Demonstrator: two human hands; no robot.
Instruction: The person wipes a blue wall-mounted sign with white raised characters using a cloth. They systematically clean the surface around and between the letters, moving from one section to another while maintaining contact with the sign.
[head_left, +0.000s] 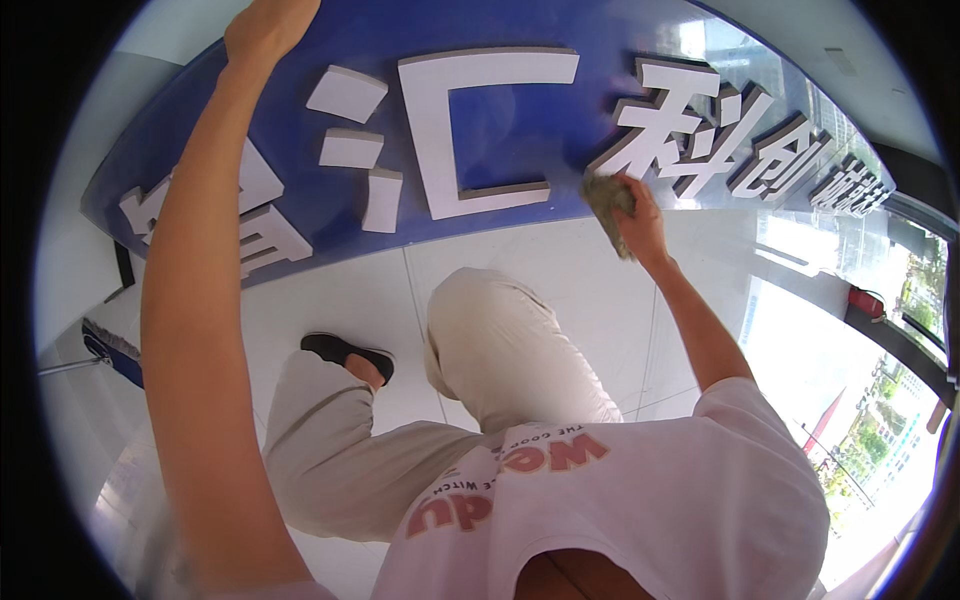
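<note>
A crumpled grey-green cloth (606, 205) is gripped in my right hand (645, 222), at the lower edge of a glossy blue sign panel (560, 120). The cloth lies just below a raised white character (660, 115) on the right part of the panel. High at the upper left, my left hand (272, 28) reaches to the panel's top, and its fingers are cut off by the picture's edge. Between my hands stands another large raised white character (430, 130). My left forearm covers part of the white lettering (270, 235) at the far left.
Below the panel spreads a pale tiled floor (560, 270), where my bent knee and black shoe (345, 355) show. A blue dust mop (112, 355) lies at the far left. To the right are a red fire extinguisher (866, 302) and large bright windows (870, 420).
</note>
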